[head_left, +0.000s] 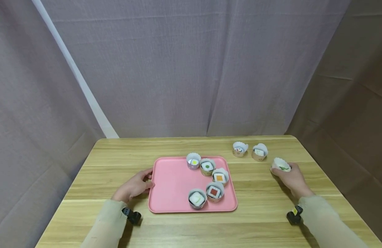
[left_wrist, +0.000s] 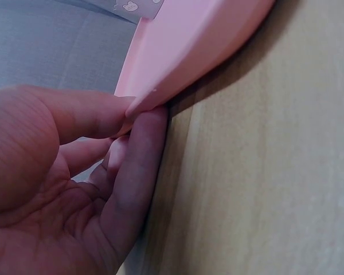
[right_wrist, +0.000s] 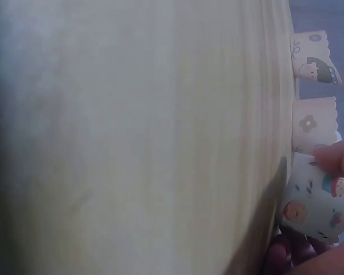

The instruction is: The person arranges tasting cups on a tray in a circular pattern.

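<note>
My left hand (head_left: 134, 186) pinches the left rim of a pink tray (head_left: 170, 186) that lies on the table. In the left wrist view the thumb (left_wrist: 94, 114) is over the rim and the fingers are beneath it. On the tray's right half stand several paper baking cups, each holding a small piece, such as the white one with a red centre (head_left: 214, 192). At the right, my right hand (head_left: 291, 179) grips a whitish baking cup (right_wrist: 315, 197) with printed cupcakes, slightly tilted; something white and green shows inside. Its far-side fingers are partly hidden.
Behind the right hand, two more paper cups stand on the wooden table, a left one (head_left: 239, 150) and a right one (head_left: 259, 153), both filled. A grey curtain (head_left: 166, 69) hangs along the table's back edge, and a brownish one (head_left: 349, 113) at the right.
</note>
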`<control>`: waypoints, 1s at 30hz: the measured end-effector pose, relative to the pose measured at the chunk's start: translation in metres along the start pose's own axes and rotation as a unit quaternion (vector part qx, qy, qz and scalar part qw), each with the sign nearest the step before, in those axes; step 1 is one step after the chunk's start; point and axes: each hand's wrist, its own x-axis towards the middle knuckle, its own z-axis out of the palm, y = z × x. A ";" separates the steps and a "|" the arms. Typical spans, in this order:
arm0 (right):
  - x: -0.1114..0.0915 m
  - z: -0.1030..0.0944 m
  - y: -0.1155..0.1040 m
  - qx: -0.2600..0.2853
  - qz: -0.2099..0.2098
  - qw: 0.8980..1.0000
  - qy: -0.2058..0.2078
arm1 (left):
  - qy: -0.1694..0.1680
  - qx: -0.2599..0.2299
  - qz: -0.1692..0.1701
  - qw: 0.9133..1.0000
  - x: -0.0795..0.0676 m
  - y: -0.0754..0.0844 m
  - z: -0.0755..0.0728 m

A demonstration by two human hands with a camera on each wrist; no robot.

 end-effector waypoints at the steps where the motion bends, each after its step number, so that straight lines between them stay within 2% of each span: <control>1: 0.000 0.000 -0.001 -0.002 -0.001 1.000 0.001 | -0.001 -0.002 -0.001 1.000 0.000 0.000 0.000; 8: -0.007 0.004 -0.015 -0.003 -0.021 0.999 0.025 | 0.006 0.003 0.008 1.000 0.000 0.005 -0.001; 16: -0.026 0.022 -0.050 -0.020 -0.126 0.991 0.040 | 0.011 0.012 0.008 1.000 0.000 0.006 -0.001; 23: -0.044 0.049 -0.083 -0.004 -0.191 0.981 0.017 | 0.003 0.002 0.012 1.000 -0.001 0.005 0.000; 30: -0.068 0.087 -0.114 0.027 -0.213 0.975 -0.053 | 0.001 -0.005 0.013 1.000 -0.003 0.003 0.000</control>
